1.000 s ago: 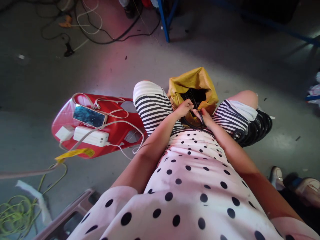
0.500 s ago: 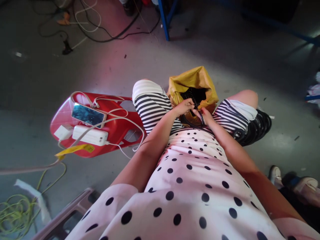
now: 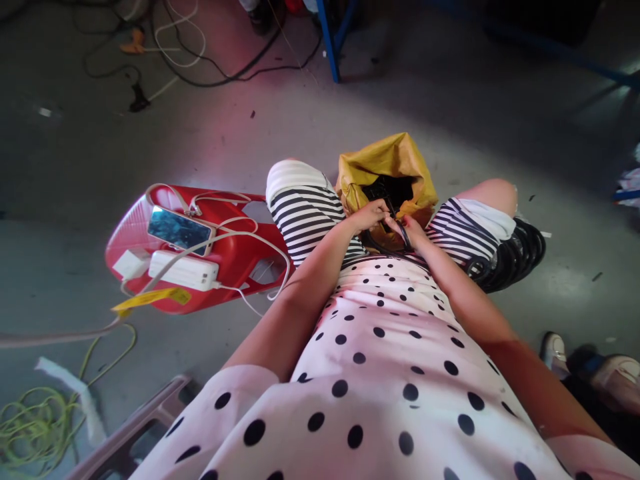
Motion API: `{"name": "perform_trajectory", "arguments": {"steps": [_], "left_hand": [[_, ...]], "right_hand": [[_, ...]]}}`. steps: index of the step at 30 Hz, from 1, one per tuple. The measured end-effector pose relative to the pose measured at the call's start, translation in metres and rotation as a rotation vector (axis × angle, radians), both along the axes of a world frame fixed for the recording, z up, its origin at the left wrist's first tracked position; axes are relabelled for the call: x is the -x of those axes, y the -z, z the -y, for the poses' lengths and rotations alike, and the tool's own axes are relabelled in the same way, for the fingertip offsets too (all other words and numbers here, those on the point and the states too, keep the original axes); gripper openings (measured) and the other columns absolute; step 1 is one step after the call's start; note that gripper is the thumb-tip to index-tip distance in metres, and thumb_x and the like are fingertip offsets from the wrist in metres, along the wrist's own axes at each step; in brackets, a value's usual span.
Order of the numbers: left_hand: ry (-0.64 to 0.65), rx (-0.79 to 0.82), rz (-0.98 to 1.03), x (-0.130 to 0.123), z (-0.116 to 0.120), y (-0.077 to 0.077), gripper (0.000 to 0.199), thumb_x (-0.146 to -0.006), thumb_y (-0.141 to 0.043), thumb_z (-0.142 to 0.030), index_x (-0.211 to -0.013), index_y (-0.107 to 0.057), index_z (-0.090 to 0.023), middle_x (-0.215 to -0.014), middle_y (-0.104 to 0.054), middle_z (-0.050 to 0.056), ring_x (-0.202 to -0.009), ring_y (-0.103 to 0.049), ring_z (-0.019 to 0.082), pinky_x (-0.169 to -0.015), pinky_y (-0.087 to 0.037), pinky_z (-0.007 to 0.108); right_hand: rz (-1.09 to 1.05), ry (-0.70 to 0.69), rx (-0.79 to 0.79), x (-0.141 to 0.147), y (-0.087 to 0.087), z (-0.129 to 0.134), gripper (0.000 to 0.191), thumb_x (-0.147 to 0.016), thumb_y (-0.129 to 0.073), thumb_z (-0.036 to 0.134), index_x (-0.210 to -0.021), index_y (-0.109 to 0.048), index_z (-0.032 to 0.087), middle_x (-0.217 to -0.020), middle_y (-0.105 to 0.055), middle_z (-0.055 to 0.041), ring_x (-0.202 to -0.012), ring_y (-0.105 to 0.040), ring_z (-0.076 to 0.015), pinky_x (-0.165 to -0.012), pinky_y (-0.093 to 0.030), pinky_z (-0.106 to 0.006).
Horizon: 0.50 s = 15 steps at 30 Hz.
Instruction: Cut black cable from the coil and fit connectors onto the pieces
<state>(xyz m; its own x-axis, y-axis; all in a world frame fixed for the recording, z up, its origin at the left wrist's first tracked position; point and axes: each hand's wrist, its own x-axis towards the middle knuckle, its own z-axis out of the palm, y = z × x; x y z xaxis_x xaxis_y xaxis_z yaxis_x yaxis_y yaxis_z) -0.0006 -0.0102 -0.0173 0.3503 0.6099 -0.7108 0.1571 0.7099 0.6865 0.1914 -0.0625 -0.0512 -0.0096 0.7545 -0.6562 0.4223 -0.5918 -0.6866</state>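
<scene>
Between my knees stands an open yellow bag (image 3: 357, 175) with dark items inside. My left hand (image 3: 373, 215) is closed at the bag's near edge, its fingertips on something small and dark that I cannot make out clearly. Close beside it on the right, my right hand (image 3: 411, 232) is closed on a black cable (image 3: 404, 235), which curves down toward my lap. The fingertips of both hands nearly meet. A bundle of coiled black cables (image 3: 520, 257) lies by my right knee.
On my left a red stool (image 3: 240, 263) bears a phone (image 3: 180, 230), a white power bank (image 3: 184, 270) and a white adapter (image 3: 131, 264). Green cord (image 3: 37, 427) lies on the floor at the lower left. A person's shoes (image 3: 555, 350) are at the right.
The view has shifted very slightly. Both hands stay in nearly the same place at the bag, with their fingers still closed.
</scene>
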Motion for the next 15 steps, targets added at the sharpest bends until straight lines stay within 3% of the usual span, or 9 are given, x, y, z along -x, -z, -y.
{"name": "perform_trajectory", "arguments": {"steps": [8,11,15], "left_hand": [[-0.112,0.034,-0.067,-0.005,0.004,0.0,0.022,-0.105,-0.074,-0.009,-0.092,-0.061,-0.021,-0.069,-0.055,-0.007,-0.052,-0.041,0.008,-0.051,-0.027,0.02],[-0.207,0.065,-0.066,-0.003,0.004,-0.003,0.009,-0.108,-0.069,-0.01,-0.107,-0.07,-0.02,-0.078,-0.064,-0.004,-0.057,-0.053,0.009,-0.055,-0.041,0.019],[-0.294,0.15,0.016,-0.001,0.006,-0.009,0.028,-0.109,-0.065,-0.011,-0.134,-0.074,-0.02,-0.082,-0.066,-0.004,-0.061,-0.063,0.012,-0.064,-0.056,0.024]], "right_hand": [[0.015,0.075,-0.018,0.004,-0.004,0.002,0.077,-0.077,-0.098,0.093,-0.087,-0.056,0.029,-0.068,-0.061,0.0003,-0.058,-0.058,-0.0201,-0.055,-0.047,-0.037],[-0.038,0.167,-0.027,0.004,-0.003,0.002,0.079,-0.08,-0.09,0.1,-0.094,-0.057,0.03,-0.069,-0.061,0.0005,-0.06,-0.06,-0.0215,-0.055,-0.05,-0.037],[-0.113,0.231,0.02,0.002,-0.002,0.0,0.083,-0.081,-0.084,0.105,-0.103,-0.057,0.03,-0.071,-0.06,0.0013,-0.062,-0.058,-0.0221,-0.056,-0.05,-0.038]]}}
